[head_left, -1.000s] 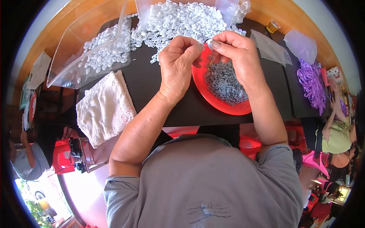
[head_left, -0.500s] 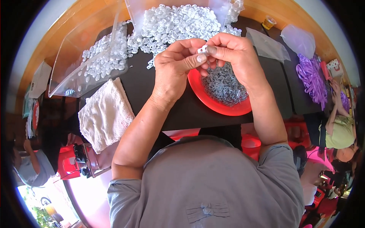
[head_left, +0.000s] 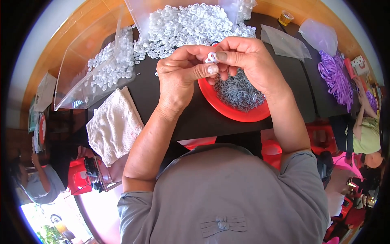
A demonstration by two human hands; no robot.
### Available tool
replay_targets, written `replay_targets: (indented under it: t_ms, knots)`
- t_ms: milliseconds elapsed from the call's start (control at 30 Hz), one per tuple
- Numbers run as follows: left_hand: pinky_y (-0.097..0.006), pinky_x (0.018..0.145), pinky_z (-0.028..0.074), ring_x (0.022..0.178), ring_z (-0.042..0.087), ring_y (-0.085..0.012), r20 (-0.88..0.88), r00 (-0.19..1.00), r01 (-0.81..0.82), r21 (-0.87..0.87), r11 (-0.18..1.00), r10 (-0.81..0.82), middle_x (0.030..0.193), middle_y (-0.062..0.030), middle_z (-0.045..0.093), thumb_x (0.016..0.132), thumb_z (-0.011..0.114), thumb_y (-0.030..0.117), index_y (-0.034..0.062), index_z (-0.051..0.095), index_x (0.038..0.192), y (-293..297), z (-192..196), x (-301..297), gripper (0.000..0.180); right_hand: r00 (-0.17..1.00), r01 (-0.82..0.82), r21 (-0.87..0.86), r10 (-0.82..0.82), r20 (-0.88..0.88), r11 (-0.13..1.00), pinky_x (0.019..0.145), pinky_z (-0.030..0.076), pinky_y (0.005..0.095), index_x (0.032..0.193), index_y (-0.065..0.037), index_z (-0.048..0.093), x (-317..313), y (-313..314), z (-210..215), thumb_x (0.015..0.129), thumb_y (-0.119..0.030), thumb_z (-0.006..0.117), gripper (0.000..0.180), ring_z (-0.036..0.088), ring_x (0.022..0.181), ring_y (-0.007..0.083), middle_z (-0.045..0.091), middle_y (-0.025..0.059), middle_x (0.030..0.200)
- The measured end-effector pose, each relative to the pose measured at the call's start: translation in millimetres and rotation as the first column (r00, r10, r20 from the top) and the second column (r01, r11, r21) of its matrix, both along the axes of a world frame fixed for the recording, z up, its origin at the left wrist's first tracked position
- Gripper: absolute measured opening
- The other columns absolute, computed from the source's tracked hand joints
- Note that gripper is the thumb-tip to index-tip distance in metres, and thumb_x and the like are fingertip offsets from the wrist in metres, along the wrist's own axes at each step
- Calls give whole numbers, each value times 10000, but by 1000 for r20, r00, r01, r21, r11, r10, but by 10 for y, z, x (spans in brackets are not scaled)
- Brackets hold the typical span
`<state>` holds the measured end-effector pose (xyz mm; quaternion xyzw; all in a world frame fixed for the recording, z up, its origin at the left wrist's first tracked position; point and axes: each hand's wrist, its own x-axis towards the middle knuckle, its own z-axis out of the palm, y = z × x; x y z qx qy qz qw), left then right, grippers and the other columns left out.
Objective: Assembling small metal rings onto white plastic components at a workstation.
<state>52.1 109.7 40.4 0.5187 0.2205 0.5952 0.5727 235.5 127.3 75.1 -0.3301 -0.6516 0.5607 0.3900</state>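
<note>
Between my hands, over the table, is a small white plastic piece with round holes in it. My left hand pinches it from the left between thumb and fingers. From the right, the thumb and bent fingers of my right hand press against the same piece; whether they also hold something smaller is hidden. Below my right hand a red plate holds a heap of small grey screws. Behind my hands, many matching white pieces spill out of a clear plastic bin onto the dark table.
At the left a tilted clear bin holds more white pieces, with a folded white cloth in front. A flat clear bag, a small cup and purple straps lie right. Other people sit at both sides.
The white piece has turned in my fingers, so its holes face the view more. My hands have shifted slightly left, and the whole view has moved a little.
</note>
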Motion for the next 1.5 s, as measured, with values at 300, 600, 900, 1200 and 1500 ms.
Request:
replay_targets:
  t_ms: [300,600,900,1200,1500]
  knots:
    - [-261,577,522,689,649,-163,8,1000,16,-31,999,-16,821,-120,687,779,738,-51,-59,649,991,0,26,-19,230,1000,22,-27,-23,-20,999,525,388,198,827,-31,653,-39,-21,-28,906,-253,635,236,575,552,79,634,21,679]
    - [-252,584,520,681,631,-144,4,999,-43,-2,999,43,826,-103,679,771,743,-59,-57,651,1002,-24,33,28,248,999,27,-66,-28,-23,997,540,392,192,957,1,667,-29,-47,-24,936,-263,621,269,591,592,92,648,31,734]
    - [-270,689,528,795,636,-155,-52,998,-36,-24,999,35,883,-89,671,729,789,-18,-41,652,985,-89,49,-12,291,996,-33,-68,27,-90,997,510,386,210,888,14,642,-45,-90,-70,941,-210,610,233,561,549,99,625,40,708]
    - [-265,656,507,736,607,-137,65,998,-6,81,997,1,839,-77,651,731,794,-8,-24,645,922,-93,4,26,243,978,-87,-37,79,-195,995,483,382,220,838,9,626,-93,-100,-167,926,-163,630,193,530,531,92,563,12,669]
    - [-237,508,495,614,622,-144,19,970,-243,68,968,243,775,-91,650,793,711,-89,-44,628,885,-58,87,9,131,977,-77,-150,45,-208,986,521,386,206,857,-23,640,-152,-51,-87,930,-221,625,212,543,582,91,540,-8,665]
